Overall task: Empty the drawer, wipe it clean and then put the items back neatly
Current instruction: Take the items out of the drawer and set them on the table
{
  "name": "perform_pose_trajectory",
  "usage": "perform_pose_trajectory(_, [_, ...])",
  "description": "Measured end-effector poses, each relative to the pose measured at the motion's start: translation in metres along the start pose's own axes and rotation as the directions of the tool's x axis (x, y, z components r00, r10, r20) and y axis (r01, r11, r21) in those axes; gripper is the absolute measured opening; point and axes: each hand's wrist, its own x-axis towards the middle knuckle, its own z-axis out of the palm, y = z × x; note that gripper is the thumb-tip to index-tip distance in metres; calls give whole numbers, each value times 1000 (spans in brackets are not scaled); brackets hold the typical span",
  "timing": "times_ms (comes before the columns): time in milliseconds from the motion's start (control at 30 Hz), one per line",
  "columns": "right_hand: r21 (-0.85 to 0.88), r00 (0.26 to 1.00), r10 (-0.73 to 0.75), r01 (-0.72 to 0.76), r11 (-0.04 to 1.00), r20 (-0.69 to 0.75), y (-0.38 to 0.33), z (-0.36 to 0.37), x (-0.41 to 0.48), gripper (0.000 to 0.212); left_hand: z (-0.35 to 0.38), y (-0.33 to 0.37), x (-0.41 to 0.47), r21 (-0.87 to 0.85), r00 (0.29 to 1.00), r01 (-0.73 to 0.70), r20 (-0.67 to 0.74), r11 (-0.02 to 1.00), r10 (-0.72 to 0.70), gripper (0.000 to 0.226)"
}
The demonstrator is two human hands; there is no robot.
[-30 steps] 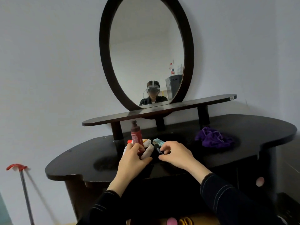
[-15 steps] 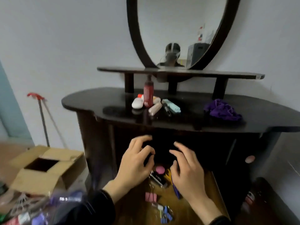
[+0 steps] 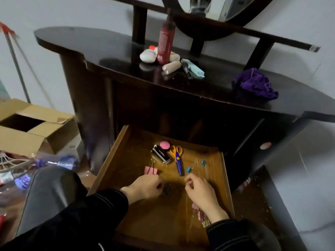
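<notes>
Open cardboard box on the floor, well left of the left hand. Plastic bottles lying beside it. Red-topped metal pole farther up-left, by the wall. Oval mirror high above.

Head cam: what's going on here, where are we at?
A person is emptying the open drawer under a dark dresser. Both hands are down in it: the left hand is closing on a small dark item, not clearly identifiable, and the right hand is curled beside it, its contents not visible. Scissors, a stapler, a pink round case and a pink binder clip lie in the drawer. A red bottle and small items stand on top, with a purple cloth nearby.
</notes>
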Motion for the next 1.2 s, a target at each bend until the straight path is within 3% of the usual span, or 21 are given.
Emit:
perform_pose_trajectory(233, [-179, 981, 133, -106, 978, 142, 8, 3, -9, 24, 6, -6, 2, -169, 995, -89, 25, 982, 94, 16])
perform_pose_trajectory(400, [-215, 957, 230, -191, 958, 176, 6, 3, -7, 18, 2, -7, -1, -152, 996, -86, -31, 985, 82, 19])
perform_pose_trajectory(533, [-14, 948, 254, -256, 967, 192, 4, 10, -8, 23, 5, -8, -1, -162, 996, -91, -14, 983, 89, 19])
perform_pose_trajectory(633, [249, 949, 223, -277, 928, 224, -3, 11, -6, 23, 9, -9, 2, -210, 997, -77, 7, 975, 81, 19])
perform_pose_trajectory(767, [566, 965, 155, -249, 786, 211, -7, 3, -3, 15, 13, -7, 5, -320, 995, -75, 37, 945, 91, 16])
perform_pose_trajectory(900, [771, 953, 131, -297, 564, 272, -11, -4, -3, 18, 16, -4, 7, -369, 998, -28, 38, 929, 46, 38])
perform_pose_trajectory(967, [818, 948, 84, -308, 485, 308, -13, -7, -3, 22, 18, -1, 6, -482, 998, -24, 46, 876, 52, 38])
perform_pose_trajectory(1067, [842, 948, 20, -292, 453, 318, -15, -7, -4, 24, 21, 4, 4, -670, 993, -21, 69, 742, 91, 25])
perform_pose_trajectory(1200, [851, 950, 84, -308, 425, 302, -12, -8, -4, 18, 23, 8, 5, -804, 985, 87, 159, 588, 72, 15])
